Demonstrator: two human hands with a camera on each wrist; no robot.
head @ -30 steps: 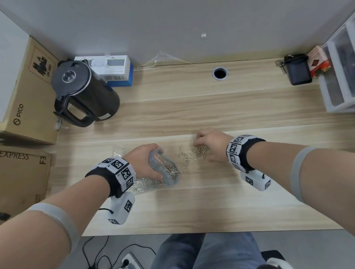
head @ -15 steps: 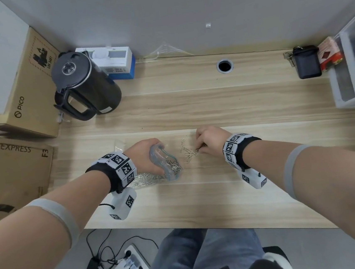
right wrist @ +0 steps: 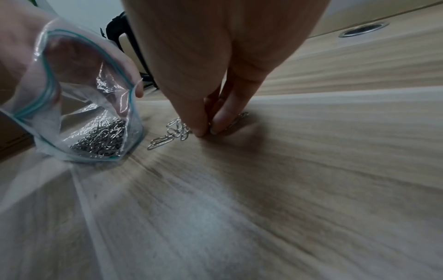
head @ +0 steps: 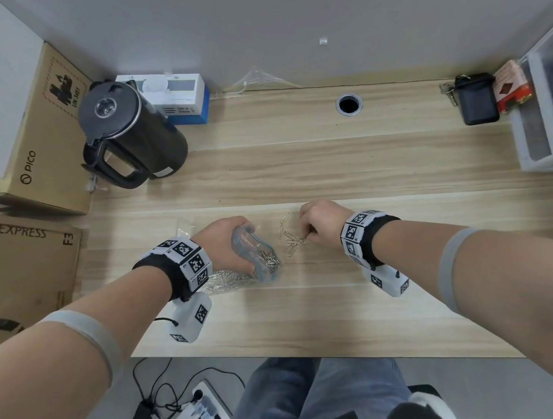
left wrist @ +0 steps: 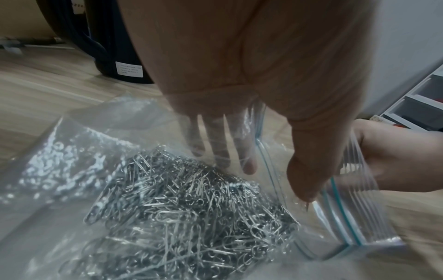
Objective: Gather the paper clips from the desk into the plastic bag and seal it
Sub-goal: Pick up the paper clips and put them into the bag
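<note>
Head view: the pale wood-grain desk runs wide and bare behind the hands. A glossy black electric kettle stands at the far left corner, and white plastic drawers hug the right edge. The left hand grips the clear plastic zip bag with a teal seal strip near the desk's middle. The right hand pinches among the loose silver wire paper clips, just right of the bag mouth.

Left wrist view: fingers lie inside the crinkled film and the thumb is outside, spreading the ribbed mouth. A dense heap of bagged clips lies in the bag.

Right wrist view: thumb and fingertips close narrowly on a clip on the desk. The bag mouth gapes alongside; open wood lies nearer the camera.
</note>
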